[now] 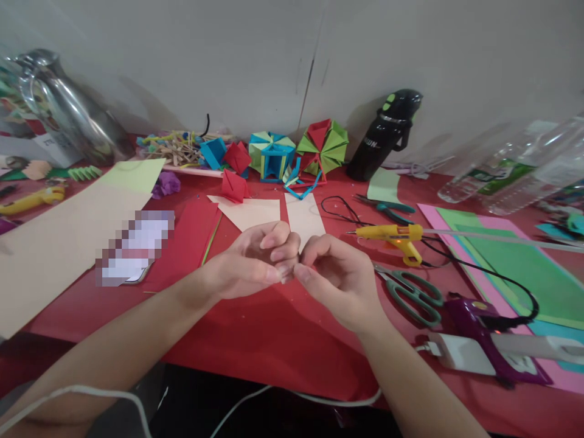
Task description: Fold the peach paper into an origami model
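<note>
the metal jug (68, 115) at far left stands near the table edge and its contents cannot be seen. at the middle, the left hand (249, 261) and right hand (340, 277) meet fingertip to fingertip above the red table (274, 340), curled inward; whether they pinch anything cannot be told. an elbow swing might snag the glue gun (392, 236) cord or nudge the scissors (413, 295). at right, the black flask (385, 137) is closed, and the clear bottles (511, 173) lie tipped and look empty.
</note>
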`<move>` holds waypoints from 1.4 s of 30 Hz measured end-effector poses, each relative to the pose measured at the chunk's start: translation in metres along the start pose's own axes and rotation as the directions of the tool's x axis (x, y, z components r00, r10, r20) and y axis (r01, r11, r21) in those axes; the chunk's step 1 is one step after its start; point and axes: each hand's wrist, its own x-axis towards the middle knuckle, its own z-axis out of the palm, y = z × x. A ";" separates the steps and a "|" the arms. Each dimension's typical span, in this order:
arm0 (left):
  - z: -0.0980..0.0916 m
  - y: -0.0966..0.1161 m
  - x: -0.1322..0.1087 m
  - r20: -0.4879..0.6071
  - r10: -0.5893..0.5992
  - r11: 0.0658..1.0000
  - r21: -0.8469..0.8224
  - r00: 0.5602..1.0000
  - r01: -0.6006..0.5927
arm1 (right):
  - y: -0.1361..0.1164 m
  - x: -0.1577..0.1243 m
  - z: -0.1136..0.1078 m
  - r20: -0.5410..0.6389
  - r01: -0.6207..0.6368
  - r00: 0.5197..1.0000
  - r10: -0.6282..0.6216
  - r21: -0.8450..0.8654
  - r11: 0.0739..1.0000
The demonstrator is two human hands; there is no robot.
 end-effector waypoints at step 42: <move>0.001 -0.005 0.000 -0.043 0.020 0.995 0.100 0.999 -0.016 | 0.003 0.002 0.000 -0.030 -0.036 0.999 0.034 -0.058 0.998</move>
